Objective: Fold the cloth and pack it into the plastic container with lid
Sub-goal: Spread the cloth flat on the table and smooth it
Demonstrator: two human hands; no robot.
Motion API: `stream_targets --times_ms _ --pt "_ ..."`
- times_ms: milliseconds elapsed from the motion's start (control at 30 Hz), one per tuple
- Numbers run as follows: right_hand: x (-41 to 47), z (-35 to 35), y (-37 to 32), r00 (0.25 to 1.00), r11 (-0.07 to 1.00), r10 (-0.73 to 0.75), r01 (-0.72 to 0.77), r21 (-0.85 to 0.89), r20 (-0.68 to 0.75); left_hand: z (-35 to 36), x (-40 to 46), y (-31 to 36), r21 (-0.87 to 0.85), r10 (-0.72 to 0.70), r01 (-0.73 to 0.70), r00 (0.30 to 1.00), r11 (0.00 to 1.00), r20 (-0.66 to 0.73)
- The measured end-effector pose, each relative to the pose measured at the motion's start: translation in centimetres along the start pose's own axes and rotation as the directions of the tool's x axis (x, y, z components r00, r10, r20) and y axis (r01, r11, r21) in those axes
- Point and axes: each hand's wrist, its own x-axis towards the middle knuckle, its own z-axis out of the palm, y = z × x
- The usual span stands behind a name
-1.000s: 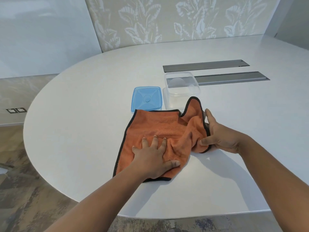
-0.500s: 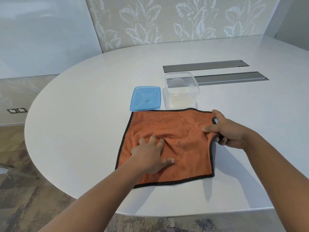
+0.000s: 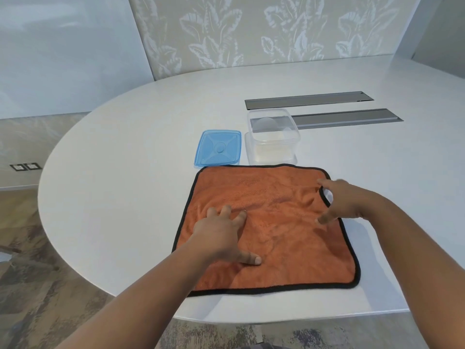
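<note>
An orange cloth (image 3: pixel 276 222) with a black hem lies spread nearly flat on the white table (image 3: pixel 125 197), near the front edge. My left hand (image 3: pixel 224 235) presses flat on its left half, fingers spread. At the cloth's right edge my right hand (image 3: pixel 339 200) hovers with fingers apart, and the hem curls in a small dent just under it. Behind the cloth stands the clear plastic container (image 3: pixel 273 137), open and upright. Its blue lid (image 3: pixel 218 149) lies flat to the left of it.
Two grey recessed strips (image 3: pixel 309 100) run across the table behind and to the right of the container. The table's curved edge falls away to a patterned floor (image 3: pixel 30 285) on the left and front.
The bunched right side of the cloth was pulled out to the right and laid flat. My right hand let go of the edge and opened. My left hand stayed pressing on the cloth.
</note>
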Motion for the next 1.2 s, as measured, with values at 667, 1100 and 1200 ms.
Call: stream_targets --times_ms 667,1100,1200 --pt "0.2 5.9 -1.9 0.984 0.971 -0.176 0.169 -0.171 -0.028 3.5 3.0 -2.4 -0.171 0.053 -0.13 0.918 0.977 -0.394" --pt "0.7 4.1 -0.5 0.992 0.949 -0.046 0.08 -0.306 0.117 3.7 3.1 -1.2 -0.229 -0.042 0.005 0.987 0.973 -0.157" --pt "1.6 4.8 -1.6 0.986 0.97 -0.122 0.095 -0.222 -0.112 3.1 2.9 -1.0 -0.205 -0.047 0.018 0.989 0.979 -0.137"
